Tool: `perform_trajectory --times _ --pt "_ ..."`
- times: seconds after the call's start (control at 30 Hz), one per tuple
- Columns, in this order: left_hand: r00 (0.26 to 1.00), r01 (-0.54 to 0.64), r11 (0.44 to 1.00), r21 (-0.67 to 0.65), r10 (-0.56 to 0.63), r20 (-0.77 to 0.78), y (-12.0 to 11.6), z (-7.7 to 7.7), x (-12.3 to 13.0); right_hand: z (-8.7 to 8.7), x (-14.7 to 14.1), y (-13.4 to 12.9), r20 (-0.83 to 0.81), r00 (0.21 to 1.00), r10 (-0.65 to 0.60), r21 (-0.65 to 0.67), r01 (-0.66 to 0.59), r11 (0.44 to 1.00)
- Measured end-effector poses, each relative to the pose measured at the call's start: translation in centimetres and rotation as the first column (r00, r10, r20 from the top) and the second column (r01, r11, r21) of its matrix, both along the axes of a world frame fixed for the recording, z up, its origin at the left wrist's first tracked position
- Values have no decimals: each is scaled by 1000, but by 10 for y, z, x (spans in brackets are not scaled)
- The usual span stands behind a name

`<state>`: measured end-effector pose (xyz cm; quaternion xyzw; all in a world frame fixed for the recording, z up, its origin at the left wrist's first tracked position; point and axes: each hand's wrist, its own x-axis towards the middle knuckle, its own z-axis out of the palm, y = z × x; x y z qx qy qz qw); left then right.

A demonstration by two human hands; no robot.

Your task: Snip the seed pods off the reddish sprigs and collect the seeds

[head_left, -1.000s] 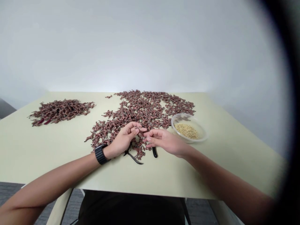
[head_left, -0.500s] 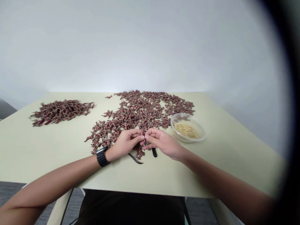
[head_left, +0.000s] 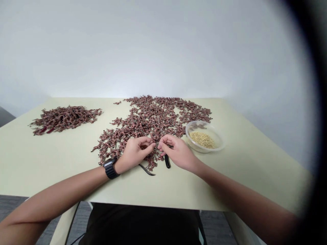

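Over the near part of a wide spread of small reddish-brown pieces [head_left: 145,119], my left hand [head_left: 138,149] is closed in a pinch, a dark watch on its wrist. What its fingertips hold is too small to name. Just to the right, my right hand [head_left: 177,151] pinches too, its fingertips a little apart from the left ones; anything between them cannot be made out. Below the hands, a thin dark curved tool part [head_left: 147,170] and a thick black handle [head_left: 167,161] lie on the table, partly hidden.
A clear round bowl [head_left: 219,148] with small golden pieces [head_left: 202,140] stands right of my right hand. A second heap of reddish-brown pieces [head_left: 66,119] lies at the left of the pale table [head_left: 178,194]. A white wall rises behind.
My fingertips, which met before, have drawn slightly apart. The whole view has shifted a little, so the table and its contents sit slightly higher.
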<state>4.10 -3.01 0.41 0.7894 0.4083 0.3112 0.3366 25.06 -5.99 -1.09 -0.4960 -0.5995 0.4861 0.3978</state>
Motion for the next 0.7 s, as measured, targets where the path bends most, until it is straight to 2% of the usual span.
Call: perform_trajectory --times 0.2,0.4,0.7 --pt "999 37 998 48 -36 -8 -4 -5 0 9 -5 -6 10 1000 0 26 0 1000" --pt "995 103 993 59 -103 -3 -7 -6 1 14 -8 -7 -71 997 5 -56 -9 998" --pt "994 104 993 52 -102 -51 -8 -7 -1 14 -11 -7 -74 997 3 -101 -11 995"
